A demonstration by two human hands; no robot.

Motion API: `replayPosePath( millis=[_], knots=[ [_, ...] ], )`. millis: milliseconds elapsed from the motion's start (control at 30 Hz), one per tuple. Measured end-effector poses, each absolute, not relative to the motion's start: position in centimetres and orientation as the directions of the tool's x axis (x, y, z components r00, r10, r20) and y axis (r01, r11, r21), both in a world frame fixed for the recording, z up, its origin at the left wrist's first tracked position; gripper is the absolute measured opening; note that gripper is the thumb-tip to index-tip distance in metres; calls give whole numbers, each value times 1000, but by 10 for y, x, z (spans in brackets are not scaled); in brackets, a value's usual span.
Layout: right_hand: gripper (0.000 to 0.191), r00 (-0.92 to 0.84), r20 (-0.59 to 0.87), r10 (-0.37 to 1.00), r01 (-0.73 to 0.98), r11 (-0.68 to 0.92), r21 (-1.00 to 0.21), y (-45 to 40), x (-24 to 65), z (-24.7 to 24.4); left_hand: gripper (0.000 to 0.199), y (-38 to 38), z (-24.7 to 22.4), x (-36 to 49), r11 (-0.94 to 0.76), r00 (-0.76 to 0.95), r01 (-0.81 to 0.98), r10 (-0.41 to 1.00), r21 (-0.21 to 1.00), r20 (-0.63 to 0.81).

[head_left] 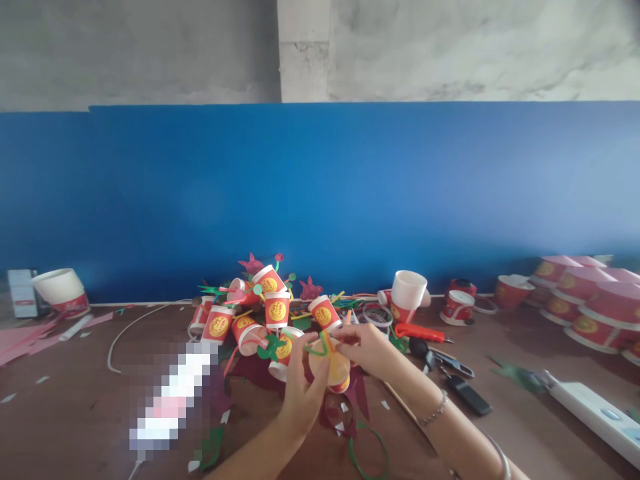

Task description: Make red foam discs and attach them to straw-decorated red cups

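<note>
Between my two hands is a red paper cup (340, 385), tilted so that its pale round end (336, 371) faces me. My left hand (304, 387) is wrapped round the cup's left side, its thumb lying on the pale end. At the upper right of that end, my right hand (359, 345) pinches a yellow-orange strip (328, 341). A green strip (316, 348) lies beside it, near my left fingertips. Behind my hands stands a pile of small red and white cups (276, 311) with green and pink paper shapes.
A blue panel (320, 193) rises behind the brown table (65, 413). At right are a red cutter (420, 332), a black key fob (467, 395), a glue gun (595, 413) and stacked red cups (600, 317). A blurred-out device (175, 397) and pink paper (25, 340) lie left.
</note>
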State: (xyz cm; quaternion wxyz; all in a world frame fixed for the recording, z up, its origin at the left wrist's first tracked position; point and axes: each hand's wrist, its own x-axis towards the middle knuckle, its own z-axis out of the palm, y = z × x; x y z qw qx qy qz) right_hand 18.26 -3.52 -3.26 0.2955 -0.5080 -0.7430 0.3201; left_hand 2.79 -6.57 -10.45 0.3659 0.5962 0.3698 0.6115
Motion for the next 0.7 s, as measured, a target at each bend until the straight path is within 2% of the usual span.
replayPosePath(
  millis=[100, 167, 233, 300, 367, 400, 467, 533, 600, 700],
  knots=[
    [30, -249, 9, 968, 373, 105, -922, -27, 187, -35, 79, -69, -105, 31, -500, -18, -126, 865, 857, 502],
    [31, -261, -13, 965, 290, 65, -955, -26, 189, -35, 95, -67, -107, 34, -495, -18, -157, 867, 855, 499],
    [32, -271, -20, 962, 262, 53, -964, -27, 188, -34, 99, -64, -111, 36, -459, -14, -157, 886, 875, 463],
    [34, -266, -51, 963, 306, 34, -951, -29, 188, -32, 92, -60, -115, 37, -415, 4, -132, 908, 900, 419],
    [34, -243, -54, 969, 435, 60, -898, -32, 190, -27, 75, -59, -117, 37, -392, 37, -112, 917, 913, 398],
    [32, -211, -7, 977, 509, 104, -855, -35, 191, -23, 67, -60, -117, 37, -391, 57, -111, 915, 914, 399],
    [27, -123, 209, 970, 623, 240, -744, -40, 193, -14, 58, -62, -113, 37, -396, 104, -123, 907, 910, 409],
    [30, -69, 439, 896, 647, 375, -664, -47, 193, -5, 55, -67, -107, 38, -393, 164, -142, 896, 909, 413],
    [28, -146, 535, 832, 653, 487, -580, -56, 189, 1, 55, -71, -99, 39, -397, 218, -153, 880, 905, 423],
    [22, -309, 556, 772, 706, 577, -410, -67, 175, 0, 53, -75, -92, 41, -468, 225, -81, 851, 880, 474]
  ],
)
